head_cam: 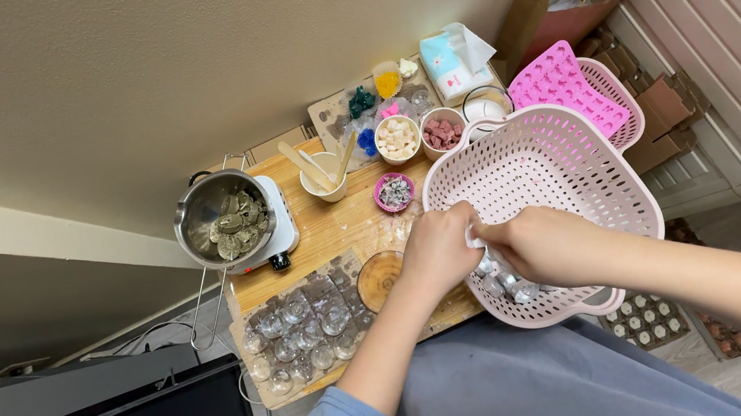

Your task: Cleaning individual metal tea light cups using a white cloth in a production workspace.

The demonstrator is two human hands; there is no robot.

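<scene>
Both hands, left hand [439, 249] and right hand [539, 244], are gripping a clear plastic mould [505, 278] at the near rim of the pink perforated basket [576, 164]. It is probably light, flexible, slippery; edges seem safest.

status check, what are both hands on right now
Left hand and right hand together over the pink basket rim, gripping small silvery pieces. Clear mould tray just left; nothing blocking.
</scene>
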